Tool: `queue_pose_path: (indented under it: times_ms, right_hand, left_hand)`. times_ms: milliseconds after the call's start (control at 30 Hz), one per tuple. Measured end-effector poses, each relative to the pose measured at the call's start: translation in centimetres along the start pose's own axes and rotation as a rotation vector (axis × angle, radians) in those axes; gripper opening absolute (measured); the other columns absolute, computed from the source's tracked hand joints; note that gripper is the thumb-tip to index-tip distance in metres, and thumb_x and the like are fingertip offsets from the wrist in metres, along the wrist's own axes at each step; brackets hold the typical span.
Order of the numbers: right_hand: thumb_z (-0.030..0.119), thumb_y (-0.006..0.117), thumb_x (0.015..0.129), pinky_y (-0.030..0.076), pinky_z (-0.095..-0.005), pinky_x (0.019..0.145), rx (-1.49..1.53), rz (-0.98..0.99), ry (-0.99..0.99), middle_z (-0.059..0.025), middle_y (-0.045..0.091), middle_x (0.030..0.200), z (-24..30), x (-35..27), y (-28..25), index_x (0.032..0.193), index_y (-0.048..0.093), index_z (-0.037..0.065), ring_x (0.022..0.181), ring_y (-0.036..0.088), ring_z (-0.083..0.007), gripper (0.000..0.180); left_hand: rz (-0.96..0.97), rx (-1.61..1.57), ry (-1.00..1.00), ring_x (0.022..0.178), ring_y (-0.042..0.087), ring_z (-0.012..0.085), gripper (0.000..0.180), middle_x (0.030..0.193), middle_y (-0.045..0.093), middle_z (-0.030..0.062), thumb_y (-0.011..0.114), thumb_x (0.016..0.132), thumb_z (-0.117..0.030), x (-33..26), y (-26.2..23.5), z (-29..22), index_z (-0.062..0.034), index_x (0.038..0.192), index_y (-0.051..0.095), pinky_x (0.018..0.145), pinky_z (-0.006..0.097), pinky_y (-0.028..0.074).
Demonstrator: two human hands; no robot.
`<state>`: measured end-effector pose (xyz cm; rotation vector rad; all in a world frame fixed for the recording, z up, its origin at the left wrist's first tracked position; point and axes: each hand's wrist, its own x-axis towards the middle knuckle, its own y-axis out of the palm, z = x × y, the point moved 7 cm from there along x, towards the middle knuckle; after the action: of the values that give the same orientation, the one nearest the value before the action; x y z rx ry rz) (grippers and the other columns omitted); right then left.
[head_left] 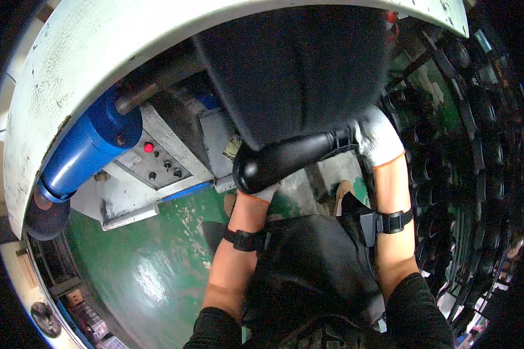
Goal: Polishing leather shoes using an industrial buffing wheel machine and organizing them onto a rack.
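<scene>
Both my hands wear white knit gloves with orange cuffs. Between them lies a shiny black leather boot (285, 166), held sideways with its rounded toe to the left. My left hand (266, 193) supports the toe end from below; most of its fingers are hidden behind the boot. At the other end my right hand (379, 138) is closed around the ankle part, where lacing seems to show. Directly above and beyond the boot hangs a large dark, blurred, soft-looking roll or brush (297, 70). Its lower edge overlaps the boot, and I cannot tell whether they touch.
A white curved machine hood (87, 70) arches over the top and left. Below it sit a blue cylinder (93, 145) and a control panel (157, 160) with a red button and black knobs. Racks of black footwear (436, 157) line the right. The floor (151, 273) is worn green.
</scene>
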<state>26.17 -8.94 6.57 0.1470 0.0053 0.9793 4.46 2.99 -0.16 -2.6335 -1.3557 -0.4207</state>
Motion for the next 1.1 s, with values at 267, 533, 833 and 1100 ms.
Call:
queue_pose_path:
  times_ms: [267, 533, 833, 1100]
  right_hand:
    - [0.007, 0.043, 0.091, 0.048, -0.0324, 0.09, 0.531, 0.251, 0.215, -0.0148, 0.06, 0.115, 0.6, -2.1, 3.5, 0.12, 0.053, -0.004, 0.1, 0.061, -0.0216, 0.032]
    - [0.023, 0.052, 0.09, 0.039, -0.0346, 0.099, -0.746, 0.375, -0.153, -0.0139, 0.065, 0.109, 1.9, -4.0, 4.7, 0.107, 0.064, 0.0, 0.107, 0.059, -0.0245, 0.031]
    - [0.024, 0.055, 0.084, 0.048, -0.0374, 0.075, -0.576, 0.278, -0.244, -0.0154, 0.063, 0.078, -0.3, -3.5, 11.0, 0.079, 0.066, 0.01, 0.078, 0.062, -0.0309, 0.019]
    - [0.01, 0.049, 0.089, 0.055, -0.0399, 0.085, 0.178, 0.188, 0.114, -0.0191, 0.061, 0.097, -8.4, -2.8, 13.9, 0.097, 0.058, -0.003, 0.091, 0.063, -0.0274, 0.017]
  left_hand:
    - [-0.041, 0.464, 0.107, 0.11, 0.054, 0.0287, 0.056, 0.122, 0.056, 0.015, 0.065, 0.073, -0.035, -0.1, 1.6, 4.6, -0.0059, 0.119, 0.056, 0.094, 0.04, 0.045]
    - [0.085, -1.347, -0.563, 0.121, 0.044, 0.0292, 0.044, 0.134, 0.046, 0.0116, 0.035, 0.097, -0.029, 1.8, 3.8, 5.2, -0.008, 0.136, 0.037, 0.104, 0.041, 0.037]
    - [-0.175, -0.957, -0.393, 0.12, 0.046, 0.0337, 0.053, 0.137, 0.045, 0.0105, 0.032, 0.095, -0.044, 5.1, -2.0, 1.2, -0.0112, 0.137, 0.039, 0.103, 0.047, 0.036]
    - [-0.32, -1.082, -0.262, 0.121, 0.046, 0.03, 0.056, 0.136, 0.046, 0.0077, 0.034, 0.094, -0.051, 5.6, -5.4, -1.5, -0.013, 0.134, 0.044, 0.103, 0.044, 0.036]
